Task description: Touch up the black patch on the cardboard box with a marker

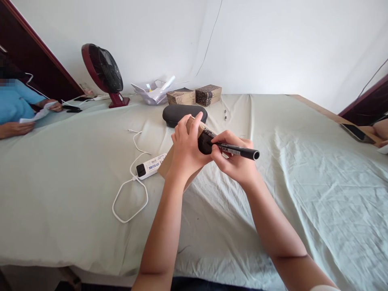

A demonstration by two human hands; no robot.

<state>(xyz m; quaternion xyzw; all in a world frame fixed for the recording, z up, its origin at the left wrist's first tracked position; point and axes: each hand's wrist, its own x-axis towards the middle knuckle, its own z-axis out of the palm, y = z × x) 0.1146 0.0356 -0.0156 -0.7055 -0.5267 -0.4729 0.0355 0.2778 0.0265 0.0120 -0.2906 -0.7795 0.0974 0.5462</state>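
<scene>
A brown cardboard box (165, 163) is tilted under my left hand (186, 145), whose fingers wrap over its far edge and grip it. The end of the box facing me carries a large dark, inked patch (205, 141). My right hand (233, 159) is closed around a black marker pen (238, 150), its blunt end pointing right and toward me. The marker's tip is hidden by my fingers and lies at or close to the dark patch; contact cannot be made out. Just behind the box lies a black oval hard case (178, 114).
A white power bank (151, 165) with a white cable (121, 216) lies left of the box. Farther back stand a red fan (104, 72), a plastic basket (153, 95) and two patterned cardboard boxes (181, 97). Another person (18, 101) sits left; a phone (357, 133) and someone's hand are right.
</scene>
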